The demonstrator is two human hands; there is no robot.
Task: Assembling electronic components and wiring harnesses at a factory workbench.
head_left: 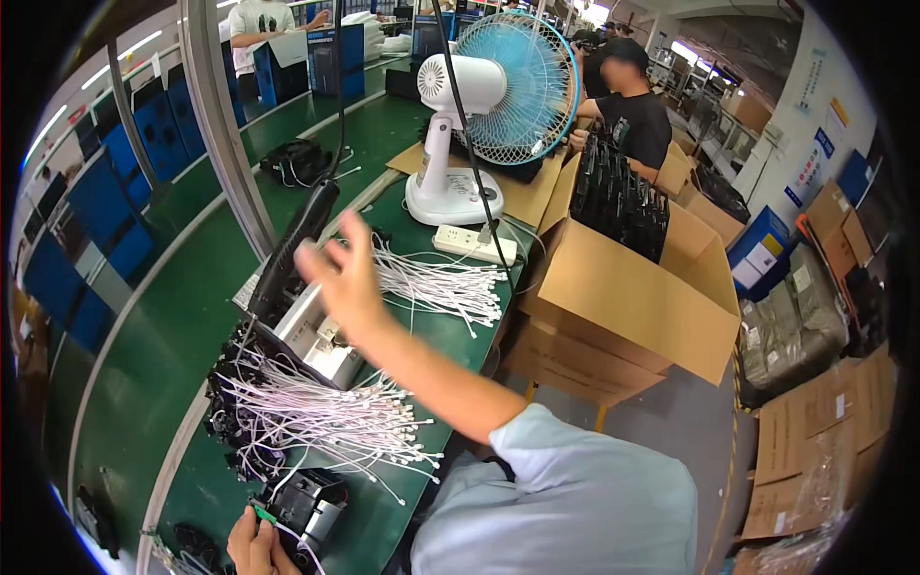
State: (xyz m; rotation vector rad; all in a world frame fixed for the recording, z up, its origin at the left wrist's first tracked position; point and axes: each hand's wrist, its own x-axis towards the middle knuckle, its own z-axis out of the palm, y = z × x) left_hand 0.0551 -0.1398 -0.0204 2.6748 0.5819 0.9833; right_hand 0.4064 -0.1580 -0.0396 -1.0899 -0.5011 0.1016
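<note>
My left hand (251, 546) is closed at the near edge of the green table, pinching a small green circuit board (264, 516) with a white cable running off it. Right beside it lies a black housing (311, 508) with a silver cylindrical part. My right hand (350, 283) is raised with its fingers apart and nothing visible in it. Below that hand stands a white box (331, 359) with small metallic parts. A long black object (299, 244) leans just past the fingertips. Bundled white cables with black parts (326, 422) spread between my hands.
A second bunch of white cables (441, 283) lies by a white power strip (474, 242). Behind it stands a blue-and-white fan (436, 158). An open carton (642, 287) at right holds black parts. A metal post (225, 125) rises at left; a person (632, 110) works beyond the carton.
</note>
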